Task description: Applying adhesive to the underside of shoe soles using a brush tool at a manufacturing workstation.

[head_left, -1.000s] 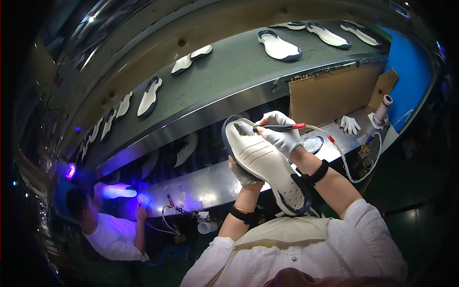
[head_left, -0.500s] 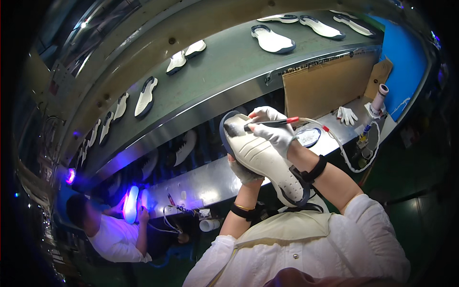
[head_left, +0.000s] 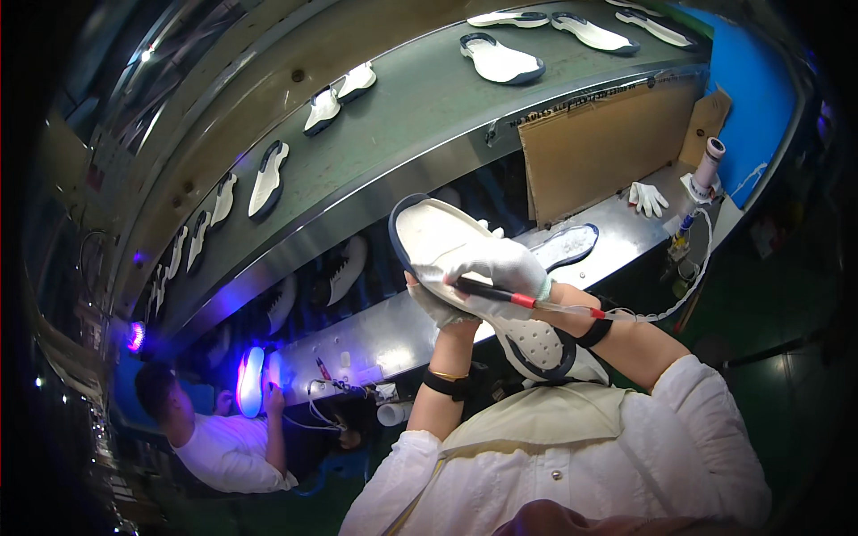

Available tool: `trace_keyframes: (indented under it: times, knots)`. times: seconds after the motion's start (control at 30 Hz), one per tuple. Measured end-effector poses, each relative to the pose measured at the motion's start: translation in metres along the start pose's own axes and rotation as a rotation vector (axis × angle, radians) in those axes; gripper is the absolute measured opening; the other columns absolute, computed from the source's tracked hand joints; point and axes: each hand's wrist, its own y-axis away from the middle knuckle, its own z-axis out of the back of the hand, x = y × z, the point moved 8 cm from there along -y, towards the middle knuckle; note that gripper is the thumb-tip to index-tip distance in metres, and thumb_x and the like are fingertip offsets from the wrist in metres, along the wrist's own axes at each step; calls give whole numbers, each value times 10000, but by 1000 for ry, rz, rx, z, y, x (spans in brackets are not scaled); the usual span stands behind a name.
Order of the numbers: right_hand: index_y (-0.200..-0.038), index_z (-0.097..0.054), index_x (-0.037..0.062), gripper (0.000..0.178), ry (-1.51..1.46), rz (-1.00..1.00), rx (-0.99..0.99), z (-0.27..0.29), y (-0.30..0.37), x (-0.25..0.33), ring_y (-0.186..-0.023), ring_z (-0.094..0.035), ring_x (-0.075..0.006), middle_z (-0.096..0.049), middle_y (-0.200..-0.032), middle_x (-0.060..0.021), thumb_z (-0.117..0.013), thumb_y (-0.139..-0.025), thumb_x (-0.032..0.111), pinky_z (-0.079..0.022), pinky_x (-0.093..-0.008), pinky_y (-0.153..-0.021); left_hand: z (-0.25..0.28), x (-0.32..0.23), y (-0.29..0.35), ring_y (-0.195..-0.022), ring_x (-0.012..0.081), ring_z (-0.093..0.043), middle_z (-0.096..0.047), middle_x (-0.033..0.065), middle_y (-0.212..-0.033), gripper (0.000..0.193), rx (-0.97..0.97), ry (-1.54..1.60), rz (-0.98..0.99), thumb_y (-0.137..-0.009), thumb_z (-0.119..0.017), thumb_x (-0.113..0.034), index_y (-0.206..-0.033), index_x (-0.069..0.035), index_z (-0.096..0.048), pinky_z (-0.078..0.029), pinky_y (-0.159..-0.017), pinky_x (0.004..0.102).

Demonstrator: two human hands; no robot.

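A white shoe sole with a dark navy rim (head_left: 438, 223) is held up in front of me at a slant, its perforated end toward my body. My left hand (head_left: 436, 302), in a pale fingerless glove, is closed on the sole's left edge from below. My right hand (head_left: 514, 268), gloved likewise, grips a black brush handle with red bands (head_left: 496, 291) and lies over the middle of the sole. A thin hose runs from the handle's end. The brush's tip is hard to make out against the sole.
Another sole (head_left: 572, 246) lies on the metal bench (head_left: 617, 246), near a white glove (head_left: 647, 198) and a pinkish cylinder (head_left: 710, 165). Behind stand a cardboard sheet (head_left: 608, 152) and a green conveyor belt (head_left: 402, 116) carrying several soles. At left, a co-worker (head_left: 223, 442) holds a blue-lit sole (head_left: 250, 380).
My right hand has brought the brush from the sole's far end back to its middle, nearer me. The sole has shifted left and tilted. The view has shifted slightly.
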Motion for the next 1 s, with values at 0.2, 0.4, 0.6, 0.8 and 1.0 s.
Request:
trace_keyframes:
  times: [0.2,0.4,0.6,0.8,1.0]
  knots:
    - [-867,-671,132,141,-172,-103,-48,10,14,-11,-748,-659,-217,-669,-823,-56,-707,-730,127,-525,-289,-712,-21,-6,-3,-1254,400,-424,-393,215,-1401,889,83,-142,-24,-804,-425,-710,-1439,-103,-291,-341,-1058,525]
    - [-879,-669,89,196,-363,-321,64,1,28,-26,-773,-657,-232,-668,-827,-68,-725,-694,54,-525,-313,-714,-48,-1,-5,-1268,521,-351,-312,300,-1424,1002,218,-76,70,-752,-493,-723,-1470,-86,-204,-298,-1059,602]
    - [-819,-666,106,143,-122,-70,27,11,37,-2,-741,-645,-259,-658,-802,-85,-719,-691,72,-516,-305,-686,-46,5,-7,-1283,555,-299,-258,335,-1435,1008,319,-78,192,-745,-511,-721,-1476,-105,-191,-300,-1045,626]
    - [-809,-669,97,102,-326,-374,-18,4,67,-26,-735,-654,-197,-668,-800,-64,-709,-718,76,-517,-292,-700,-32,10,-8,-1296,566,-260,-228,351,-1441,1008,276,-9,270,-739,-524,-716,-1480,-121,-189,-279,-1052,634]
    - [-882,-670,50,90,-831,-867,-48,-18,118,-45,-796,-643,-99,-686,-861,-39,-685,-794,34,-510,-252,-741,-20,13,-9,-1297,536,-288,-264,304,-1448,1070,210,-72,266,-707,-528,-770,-1472,-97,-204,-312,-1041,627]
